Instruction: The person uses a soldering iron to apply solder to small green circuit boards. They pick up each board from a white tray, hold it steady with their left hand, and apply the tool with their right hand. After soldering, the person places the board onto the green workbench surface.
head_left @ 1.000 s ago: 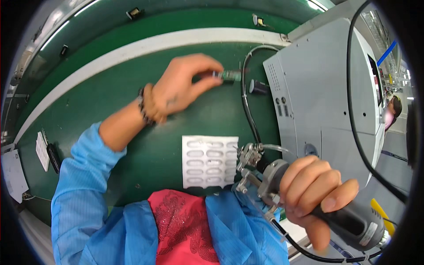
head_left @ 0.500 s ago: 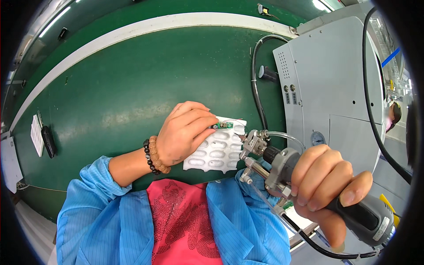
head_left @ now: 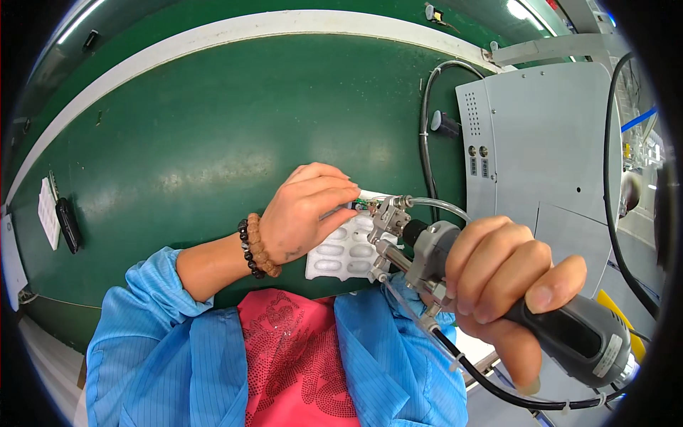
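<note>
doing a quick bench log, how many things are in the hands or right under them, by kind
Hand tool with dark grip, in the right hand: 1
Small green circuit board, pinched in the left hand: 1
White moulded tray, on the green mat under the left hand: 1
Grey machine box, beside the tray: 1
Total: 4

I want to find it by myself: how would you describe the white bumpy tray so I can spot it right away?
Start at the big green table, then look at its near edge, just in front of the person's blue coat. The tray lies flat there, partly under the left hand with the bead bracelets. It is the only white thing there with rows of oval hollows.
</note>
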Demonstrator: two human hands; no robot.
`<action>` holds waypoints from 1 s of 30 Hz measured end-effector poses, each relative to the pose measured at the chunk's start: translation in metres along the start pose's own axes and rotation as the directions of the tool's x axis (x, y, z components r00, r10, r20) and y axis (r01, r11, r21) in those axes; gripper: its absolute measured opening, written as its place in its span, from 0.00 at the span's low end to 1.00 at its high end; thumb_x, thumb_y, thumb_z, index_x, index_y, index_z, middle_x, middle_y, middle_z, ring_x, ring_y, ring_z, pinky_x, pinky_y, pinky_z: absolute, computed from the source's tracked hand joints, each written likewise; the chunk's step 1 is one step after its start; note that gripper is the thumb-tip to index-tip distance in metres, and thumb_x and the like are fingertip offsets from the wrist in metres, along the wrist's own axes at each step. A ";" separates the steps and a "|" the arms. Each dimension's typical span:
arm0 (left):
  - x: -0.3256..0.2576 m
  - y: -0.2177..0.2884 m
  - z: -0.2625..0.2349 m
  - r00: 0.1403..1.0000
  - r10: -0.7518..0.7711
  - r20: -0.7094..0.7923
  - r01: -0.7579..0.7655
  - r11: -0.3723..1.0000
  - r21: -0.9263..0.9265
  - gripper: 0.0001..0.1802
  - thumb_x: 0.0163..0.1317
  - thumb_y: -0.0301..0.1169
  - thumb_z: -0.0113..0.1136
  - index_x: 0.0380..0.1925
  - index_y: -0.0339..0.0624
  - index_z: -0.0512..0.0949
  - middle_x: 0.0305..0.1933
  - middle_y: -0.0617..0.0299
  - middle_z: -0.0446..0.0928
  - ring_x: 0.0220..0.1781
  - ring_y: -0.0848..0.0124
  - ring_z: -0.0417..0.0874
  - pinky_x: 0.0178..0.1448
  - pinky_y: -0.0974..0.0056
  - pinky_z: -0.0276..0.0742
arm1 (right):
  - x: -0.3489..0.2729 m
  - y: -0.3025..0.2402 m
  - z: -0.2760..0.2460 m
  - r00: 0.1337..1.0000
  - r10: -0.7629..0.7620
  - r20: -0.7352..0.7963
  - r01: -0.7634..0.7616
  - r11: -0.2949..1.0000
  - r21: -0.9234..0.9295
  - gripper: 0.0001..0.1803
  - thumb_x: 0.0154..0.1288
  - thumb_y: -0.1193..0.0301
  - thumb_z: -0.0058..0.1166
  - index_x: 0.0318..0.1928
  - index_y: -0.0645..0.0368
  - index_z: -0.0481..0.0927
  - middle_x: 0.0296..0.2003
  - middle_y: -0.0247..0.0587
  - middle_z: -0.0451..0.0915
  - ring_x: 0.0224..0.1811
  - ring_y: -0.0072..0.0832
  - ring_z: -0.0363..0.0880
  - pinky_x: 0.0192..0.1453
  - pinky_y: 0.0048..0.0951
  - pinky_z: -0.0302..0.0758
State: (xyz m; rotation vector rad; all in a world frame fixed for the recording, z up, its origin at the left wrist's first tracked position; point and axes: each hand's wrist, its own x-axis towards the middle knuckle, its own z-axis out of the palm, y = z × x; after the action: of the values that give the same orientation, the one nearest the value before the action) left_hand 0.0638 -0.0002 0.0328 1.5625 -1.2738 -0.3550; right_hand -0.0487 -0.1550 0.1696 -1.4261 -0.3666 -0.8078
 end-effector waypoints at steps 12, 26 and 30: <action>0.001 -0.003 -0.002 1.000 0.012 0.017 -0.012 0.999 -0.040 0.17 0.47 0.25 0.74 0.40 0.36 0.85 0.45 0.56 0.85 0.51 0.58 0.83 0.55 0.57 0.78 | 0.012 0.001 0.004 0.994 0.082 0.076 -0.079 0.996 -0.052 0.30 0.61 0.47 0.65 0.47 0.54 0.67 0.24 0.30 0.74 0.19 0.20 0.75 0.21 0.21 0.72; 0.006 0.001 -0.001 0.999 0.014 0.045 -0.011 0.997 -0.075 0.17 0.47 0.24 0.74 0.39 0.36 0.84 0.43 0.55 0.85 0.48 0.57 0.84 0.53 0.57 0.80 | 0.010 0.008 0.007 1.000 0.003 -0.030 -0.002 1.000 0.030 0.29 0.60 0.49 0.66 0.44 0.54 0.66 0.22 0.29 0.74 0.17 0.19 0.74 0.19 0.21 0.70; 0.002 -0.003 -0.003 1.000 0.019 0.020 -0.019 1.000 -0.021 0.16 0.49 0.26 0.74 0.39 0.36 0.84 0.43 0.54 0.85 0.48 0.57 0.84 0.53 0.56 0.80 | 0.008 -0.037 -0.001 0.999 -0.040 -0.034 0.041 0.999 0.029 0.22 0.62 0.64 0.70 0.40 0.57 0.66 0.23 0.35 0.74 0.16 0.24 0.73 0.20 0.25 0.72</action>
State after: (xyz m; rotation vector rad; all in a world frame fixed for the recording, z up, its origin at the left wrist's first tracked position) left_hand 0.0685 -0.0009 0.0327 1.5316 -1.2953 -0.3718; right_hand -0.0686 -0.1562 0.2017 -1.3800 -0.3812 -0.8543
